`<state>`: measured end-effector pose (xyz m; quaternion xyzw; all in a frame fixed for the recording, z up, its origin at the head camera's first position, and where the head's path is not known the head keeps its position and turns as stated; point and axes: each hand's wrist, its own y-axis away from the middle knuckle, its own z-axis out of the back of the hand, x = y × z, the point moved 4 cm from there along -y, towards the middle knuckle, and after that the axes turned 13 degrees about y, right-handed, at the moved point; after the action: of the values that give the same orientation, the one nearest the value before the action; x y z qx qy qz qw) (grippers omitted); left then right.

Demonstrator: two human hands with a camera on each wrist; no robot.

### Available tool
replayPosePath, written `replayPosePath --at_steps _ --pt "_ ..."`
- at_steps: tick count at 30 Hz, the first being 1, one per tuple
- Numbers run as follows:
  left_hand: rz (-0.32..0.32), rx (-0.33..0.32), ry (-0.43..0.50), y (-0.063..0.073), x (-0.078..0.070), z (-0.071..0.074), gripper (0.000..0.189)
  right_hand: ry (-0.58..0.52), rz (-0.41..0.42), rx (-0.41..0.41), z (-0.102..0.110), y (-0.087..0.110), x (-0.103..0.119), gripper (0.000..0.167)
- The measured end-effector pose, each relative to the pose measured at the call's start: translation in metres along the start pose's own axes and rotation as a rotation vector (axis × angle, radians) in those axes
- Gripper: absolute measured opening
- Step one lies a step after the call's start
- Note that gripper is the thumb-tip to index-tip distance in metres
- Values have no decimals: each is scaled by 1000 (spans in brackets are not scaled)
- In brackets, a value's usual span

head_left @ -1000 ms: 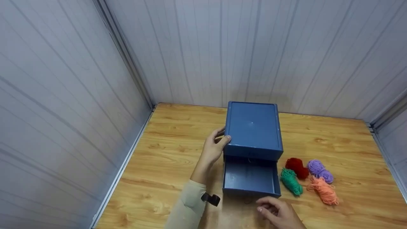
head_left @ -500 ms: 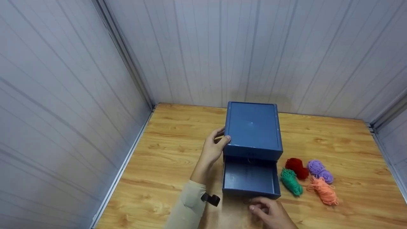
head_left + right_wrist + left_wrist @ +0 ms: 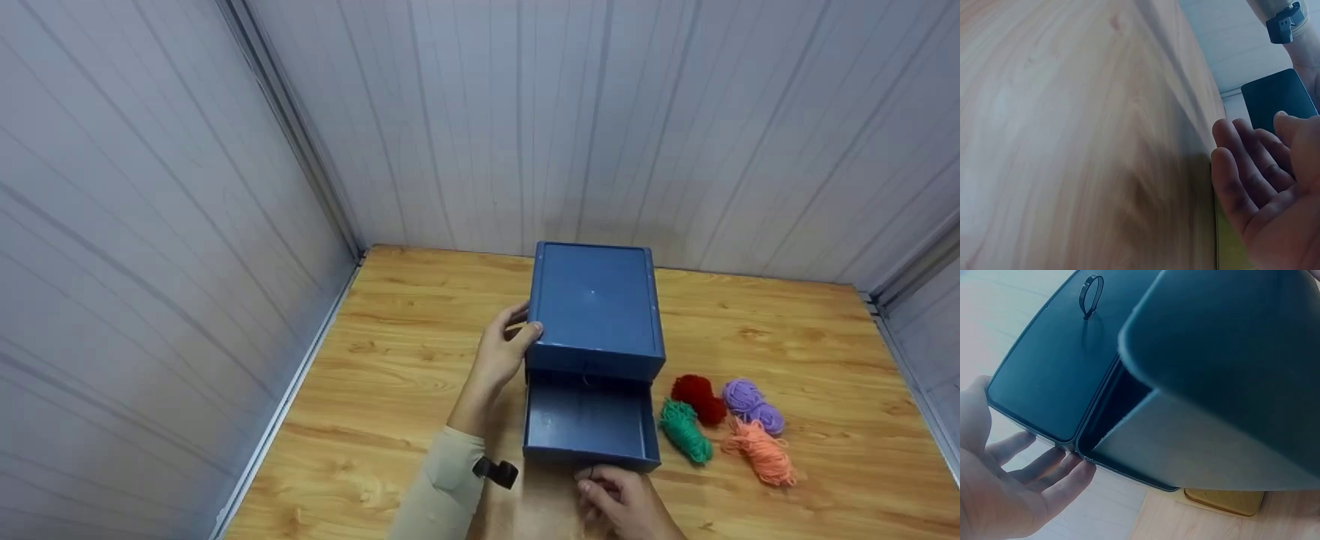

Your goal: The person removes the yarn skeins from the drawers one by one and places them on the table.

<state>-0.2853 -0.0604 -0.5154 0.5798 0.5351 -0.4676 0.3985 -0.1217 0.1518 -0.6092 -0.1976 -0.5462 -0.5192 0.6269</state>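
Observation:
A blue two-tier drawer cabinet (image 3: 596,300) stands in the middle of the wooden table. Its lower drawer (image 3: 589,424) is pulled out and holds nothing. My left hand (image 3: 501,352) rests against the cabinet's left side, thumb at the top front corner, fingertips on the side wall. At the lower drawer's front, my right hand (image 3: 622,504) has its curled fingers at a thin dark loop handle (image 3: 590,472), with the index finger hooked in it. A matching loop handle (image 3: 1084,304) shows on the upper drawer in the left wrist view.
Right of the drawer lie yarn skeins: red (image 3: 699,399), green (image 3: 685,432), purple (image 3: 753,406) and orange (image 3: 763,451). White panel walls (image 3: 465,135) bound the table at the back and sides. A black device (image 3: 496,472) is strapped on the left wrist.
My right hand has moved left along the drawer front and its fingers have reached the loop handle. The left hand, cabinet and yarn stay in place.

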Motion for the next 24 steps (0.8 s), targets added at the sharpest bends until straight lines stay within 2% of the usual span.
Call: replayPosePath --at_steps 16,24 --pt "-2 -16 3 1 1 2 51 48 73 -111 0 -3 10 34" --pt "-14 -5 -12 1 -1 1 51 107 91 -150 9 -8 14 31"
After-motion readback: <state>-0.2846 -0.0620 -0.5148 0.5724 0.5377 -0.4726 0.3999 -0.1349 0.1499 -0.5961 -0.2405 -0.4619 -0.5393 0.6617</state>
